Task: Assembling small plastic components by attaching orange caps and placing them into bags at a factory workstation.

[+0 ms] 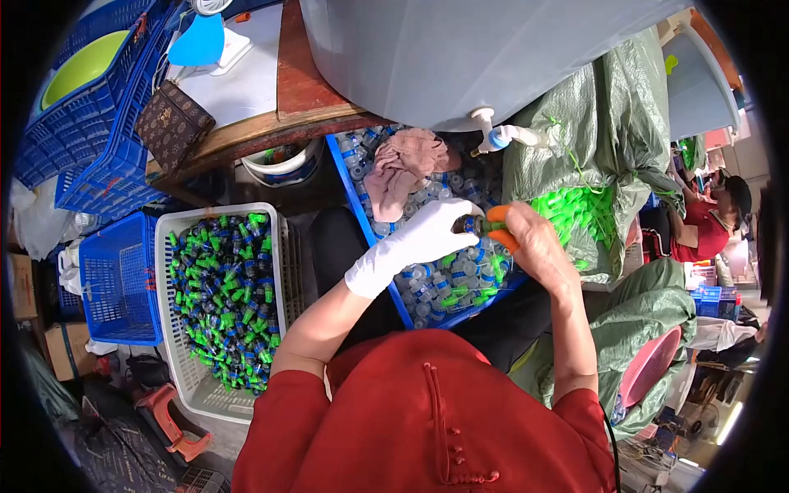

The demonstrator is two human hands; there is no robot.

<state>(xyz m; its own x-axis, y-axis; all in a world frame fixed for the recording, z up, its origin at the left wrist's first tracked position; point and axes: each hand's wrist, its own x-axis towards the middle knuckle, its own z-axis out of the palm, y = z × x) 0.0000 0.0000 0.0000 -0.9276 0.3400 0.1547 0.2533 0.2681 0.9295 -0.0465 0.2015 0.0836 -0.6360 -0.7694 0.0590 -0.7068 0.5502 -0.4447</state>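
Your hands meet over the crate of vials [427,287]. The filled basket [279,246] lies left of it. A cloth [403,164] sits, seemingly, on the vials behind.

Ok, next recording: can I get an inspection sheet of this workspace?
Surface: blue crate on the lap, part-filled with small clear bottles.
Job's things: small green-capped bottle held over the crate.
Clutter: pink cloth; white basket of capped bottles; green sack of caps.
Grippers: left hand, white glove, and right hand, orange tips on its fingers, both hold the bottle.
Cables: black cord.
Surroundings: grey tank with tap; another person.
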